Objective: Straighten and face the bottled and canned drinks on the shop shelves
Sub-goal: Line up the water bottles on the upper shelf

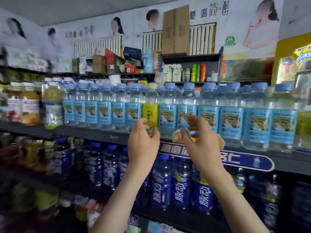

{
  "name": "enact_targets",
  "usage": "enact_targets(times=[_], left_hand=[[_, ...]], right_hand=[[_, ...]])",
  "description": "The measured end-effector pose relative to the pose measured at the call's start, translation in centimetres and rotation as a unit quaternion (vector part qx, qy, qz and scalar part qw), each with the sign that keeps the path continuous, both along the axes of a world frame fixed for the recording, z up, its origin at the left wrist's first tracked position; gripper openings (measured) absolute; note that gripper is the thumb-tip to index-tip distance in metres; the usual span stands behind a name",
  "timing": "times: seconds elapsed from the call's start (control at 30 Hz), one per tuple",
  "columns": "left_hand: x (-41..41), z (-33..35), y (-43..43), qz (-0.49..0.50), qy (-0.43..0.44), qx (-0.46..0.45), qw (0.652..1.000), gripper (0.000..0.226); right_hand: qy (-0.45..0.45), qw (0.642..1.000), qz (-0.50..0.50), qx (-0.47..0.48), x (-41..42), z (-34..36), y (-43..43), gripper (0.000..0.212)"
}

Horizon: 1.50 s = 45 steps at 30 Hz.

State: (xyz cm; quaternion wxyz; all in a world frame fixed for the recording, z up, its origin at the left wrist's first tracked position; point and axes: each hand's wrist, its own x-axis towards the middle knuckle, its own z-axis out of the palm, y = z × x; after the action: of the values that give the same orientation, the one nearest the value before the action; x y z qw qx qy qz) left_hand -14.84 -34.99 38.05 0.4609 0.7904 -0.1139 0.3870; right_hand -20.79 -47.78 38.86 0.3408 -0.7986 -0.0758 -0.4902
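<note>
A long row of clear bottles with light-blue labels and blue caps point(185, 113) fills the middle shelf point(94, 134). One bottle with a yellow label point(150, 113) stands among them. My left hand point(143, 140) is raised in front of the yellow-label bottle, fingers curled at its lower part and touching it. My right hand point(196, 137) is up in front of a blue-label bottle just to the right, thumb and fingers apart, holding nothing. Dark-blue drink bottles point(161, 185) stand on the shelf below.
Juice bottles and jars point(30, 105) stand at the left end of the middle shelf. A blue shelf sign point(218, 158) hangs on its front edge. Boxes, cans and packets point(127, 63) crowd the top shelf; a yellow lit fridge point(294, 64) is at the right.
</note>
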Motion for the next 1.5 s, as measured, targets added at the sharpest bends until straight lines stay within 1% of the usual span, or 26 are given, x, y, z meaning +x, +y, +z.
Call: enact_targets(times=[0.07,0.13,0.2,0.27,0.33,0.4,0.5,0.57,0.63,0.7,0.77,0.8,0.87,0.9,1.0,1.03,1.13,1.2,1.23,1.33,1.37,1.43,1.5], left_hand=[[2.3,0.0,3.3,0.015,0.005,0.017,1.0,0.039],[4.3,0.2,5.9,-0.001,-0.006,0.041,0.999,0.041],[6.3,0.7,8.0,-0.024,-0.027,0.063,0.997,0.042],[7.6,1.5,9.1,-0.05,-0.048,0.072,0.995,0.042],[8.4,2.4,9.6,-0.074,-0.062,0.071,0.993,0.041],[8.8,3.2,9.5,-0.102,-0.077,0.068,0.989,0.039],[9.0,3.9,9.1,-0.145,-0.091,0.063,0.983,0.039],[8.9,4.1,8.9,-0.166,-0.091,0.054,0.98,0.04],[8.7,4.1,8.8,-0.181,-0.093,0.05,0.978,0.04],[8.2,4.0,8.5,-0.206,-0.099,0.053,0.972,0.041],[7.2,3.8,7.9,-0.236,-0.099,0.06,0.965,0.046],[6.8,3.7,7.5,-0.251,-0.1,0.064,0.961,0.049],[5.9,3.4,6.5,-0.277,-0.101,0.073,0.953,0.056],[5.5,3.3,5.9,-0.288,-0.099,0.075,0.95,0.055],[3.2,3.3,4.2,-0.326,-0.066,0.051,0.942,0.031],[2.3,3.1,3.6,-0.332,-0.065,0.039,0.94,0.032],[-0.6,2.6,1.4,-0.341,-0.083,0.023,0.936,0.04],[-2.8,2.3,-0.8,-0.35,-0.07,0.011,0.934,0.052],[-3.8,2.3,-1.9,-0.351,-0.061,0.004,0.934,0.053],[-7.3,2.2,-5.8,-0.335,-0.072,0.002,0.94,0.041],[-8.5,2.2,-7.3,-0.336,-0.076,-0.001,0.939,0.037],[-10.8,2.1,-10.6,-0.338,-0.075,0.007,0.938,0.032],[-13.0,1.9,-14.3,-0.334,-0.081,0.036,0.938,0.037]], right_hand=[[0.012,1.0,-0.017,-0.012,2.7,0.3,3.1,0.037],[0.003,0.999,-0.038,-0.023,5.2,1.1,5.8,0.042],[-0.047,0.994,-0.084,-0.046,7.6,2.4,7.7,0.044],[-0.086,0.981,-0.164,-0.064,9.7,4.3,8.8,0.048],[-0.07,0.967,-0.237,-0.059,11.3,6.2,9.4,0.053],[-0.037,0.952,-0.294,-0.075,12.7,7.8,9.6,0.059],[0.016,0.942,-0.326,-0.077,14.2,8.9,9.7,0.064],[0.034,0.941,-0.33,-0.061,14.6,9.2,10.0,0.062],[0.02,0.945,-0.323,-0.042,14.1,9.3,10.2,0.056],[-0.029,0.961,-0.274,-0.026,12.9,9.3,10.5,0.047],[-0.073,0.979,-0.19,-0.002,11.1,8.9,11.1,0.039],[-0.089,0.983,-0.157,0.013,10.2,8.5,11.4,0.035],[-0.128,0.982,-0.133,0.047,8.3,7.8,11.8,0.032],[-0.151,0.978,-0.126,0.065,7.3,7.7,11.8,0.032],[-0.19,0.973,-0.101,0.085,3.7,8.1,11.2,0.026],[-0.192,0.974,-0.095,0.079,2.3,8.2,10.8,0.025],[-0.169,0.981,-0.079,0.06,-1.5,8.1,8.5,0.03],[-0.136,0.986,-0.075,0.059,-4.0,7.5,6.0,0.038],[-0.117,0.988,-0.078,0.062,-5.2,7.0,4.7,0.043],[-0.038,0.99,-0.106,0.079,-8.7,4.9,0.0,0.054],[-0.008,0.99,-0.115,0.079,-9.8,4.2,-1.6,0.053],[0.037,0.987,-0.133,0.08,-12.2,3.2,-4.9,0.038],[0.044,0.982,-0.159,0.094,-14.5,2.7,-8.2,0.03]])
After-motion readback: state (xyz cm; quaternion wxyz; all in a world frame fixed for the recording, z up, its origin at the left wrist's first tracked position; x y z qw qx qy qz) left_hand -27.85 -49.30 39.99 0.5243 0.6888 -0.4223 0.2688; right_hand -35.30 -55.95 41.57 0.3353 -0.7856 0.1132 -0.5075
